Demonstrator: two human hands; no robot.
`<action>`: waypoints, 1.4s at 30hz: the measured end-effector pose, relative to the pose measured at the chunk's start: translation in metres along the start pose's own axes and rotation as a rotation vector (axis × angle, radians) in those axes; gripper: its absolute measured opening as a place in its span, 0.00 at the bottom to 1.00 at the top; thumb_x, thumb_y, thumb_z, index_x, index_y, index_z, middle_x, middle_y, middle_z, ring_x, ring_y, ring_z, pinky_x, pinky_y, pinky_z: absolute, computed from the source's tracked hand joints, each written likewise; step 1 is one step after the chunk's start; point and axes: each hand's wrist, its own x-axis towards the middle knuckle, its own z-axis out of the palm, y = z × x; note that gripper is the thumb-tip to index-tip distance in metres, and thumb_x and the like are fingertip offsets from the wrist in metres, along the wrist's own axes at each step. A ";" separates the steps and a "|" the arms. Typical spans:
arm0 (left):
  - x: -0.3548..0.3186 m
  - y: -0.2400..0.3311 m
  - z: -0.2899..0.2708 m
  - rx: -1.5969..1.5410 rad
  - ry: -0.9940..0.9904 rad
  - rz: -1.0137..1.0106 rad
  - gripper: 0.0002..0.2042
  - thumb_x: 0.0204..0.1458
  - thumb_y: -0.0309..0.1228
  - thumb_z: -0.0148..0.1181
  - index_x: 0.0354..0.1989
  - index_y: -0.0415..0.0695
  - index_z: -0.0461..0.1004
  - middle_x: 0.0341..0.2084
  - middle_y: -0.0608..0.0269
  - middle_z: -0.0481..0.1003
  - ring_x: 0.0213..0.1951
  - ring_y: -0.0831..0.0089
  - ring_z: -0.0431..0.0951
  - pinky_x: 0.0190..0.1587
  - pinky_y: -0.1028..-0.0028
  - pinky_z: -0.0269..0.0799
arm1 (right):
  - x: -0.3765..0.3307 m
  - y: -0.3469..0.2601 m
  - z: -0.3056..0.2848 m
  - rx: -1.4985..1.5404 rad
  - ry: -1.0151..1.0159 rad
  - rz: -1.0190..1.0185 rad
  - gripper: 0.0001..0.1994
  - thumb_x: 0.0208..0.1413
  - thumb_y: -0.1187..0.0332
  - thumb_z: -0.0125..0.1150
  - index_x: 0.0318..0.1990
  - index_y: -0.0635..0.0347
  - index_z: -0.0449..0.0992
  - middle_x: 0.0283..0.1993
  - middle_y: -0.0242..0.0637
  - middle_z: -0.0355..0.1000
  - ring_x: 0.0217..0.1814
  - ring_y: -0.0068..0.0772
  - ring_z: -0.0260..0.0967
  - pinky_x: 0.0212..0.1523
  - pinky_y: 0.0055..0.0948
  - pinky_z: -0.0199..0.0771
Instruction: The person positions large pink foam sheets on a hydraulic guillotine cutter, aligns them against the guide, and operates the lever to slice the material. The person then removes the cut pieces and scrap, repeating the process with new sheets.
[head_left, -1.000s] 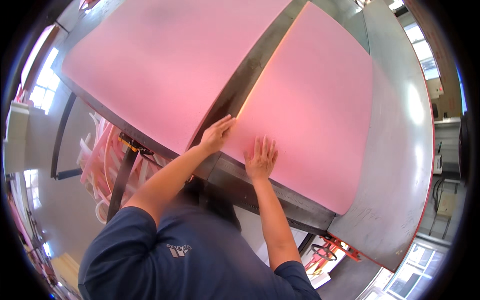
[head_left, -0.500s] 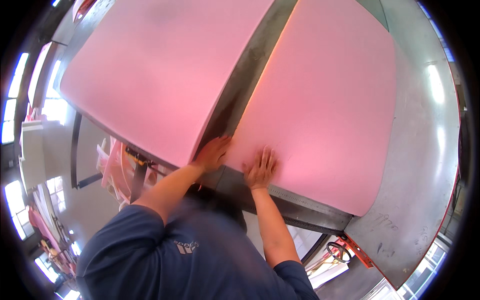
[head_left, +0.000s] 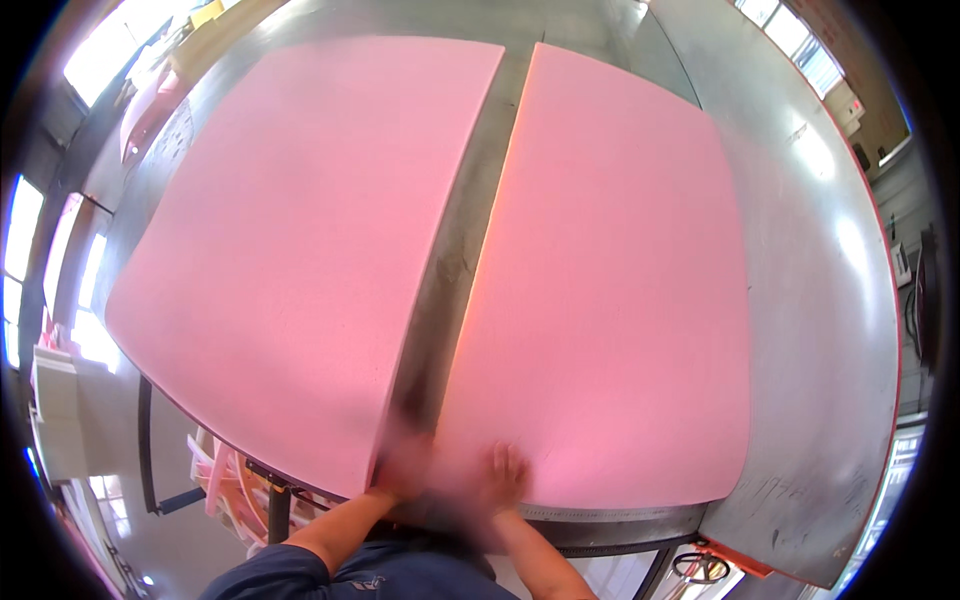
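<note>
Two large pink foam sheets lie flat on a grey metal table, with a narrow strip of bare metal (head_left: 447, 262) between them. Smeared by motion, my left hand (head_left: 405, 468) is at the near end of that strip, beside the inner edge of the left sheet (head_left: 280, 230); its fingers cannot be made out. My right hand (head_left: 506, 478) rests on the near left corner of the right sheet (head_left: 610, 270), fingers stretched out and holding nothing. An orange-tinted line runs along the right sheet's inner edge.
A marked metal rule (head_left: 610, 514) runs along the table's near edge. At right, the metal tabletop (head_left: 810, 330) carries scribbled marks. Below it is a handwheel (head_left: 700, 568). Pink foam offcuts (head_left: 235, 480) are heaped under the table's left side.
The view has tilted up, so the sheets' far edges now show. Both hands stay by the near end of the gap, and the left has blurred with motion.
</note>
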 end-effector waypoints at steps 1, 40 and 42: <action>-0.005 -0.003 0.002 0.019 0.004 -0.028 0.26 0.57 0.41 0.51 0.62 0.40 0.67 0.62 0.50 0.68 0.65 0.52 0.65 0.65 0.52 0.57 | 0.005 -0.003 -0.001 0.039 -0.026 0.000 0.32 0.60 0.43 0.47 0.64 0.56 0.68 0.70 0.48 0.60 0.72 0.60 0.54 0.67 0.67 0.48; 0.029 -0.042 0.039 0.094 0.236 0.089 0.25 0.58 0.36 0.52 0.63 0.39 0.65 0.59 0.47 0.69 0.61 0.50 0.68 0.63 0.53 0.61 | 0.041 0.021 0.042 -0.044 0.093 -0.111 0.33 0.61 0.47 0.49 0.65 0.65 0.64 0.71 0.58 0.55 0.72 0.68 0.49 0.68 0.64 0.49; 0.025 -0.030 0.022 0.050 0.264 0.099 0.25 0.58 0.36 0.52 0.63 0.39 0.65 0.59 0.47 0.69 0.61 0.51 0.68 0.64 0.53 0.61 | 0.037 0.020 0.046 -0.030 0.127 -0.115 0.33 0.61 0.47 0.49 0.65 0.65 0.64 0.70 0.57 0.55 0.72 0.68 0.49 0.68 0.65 0.49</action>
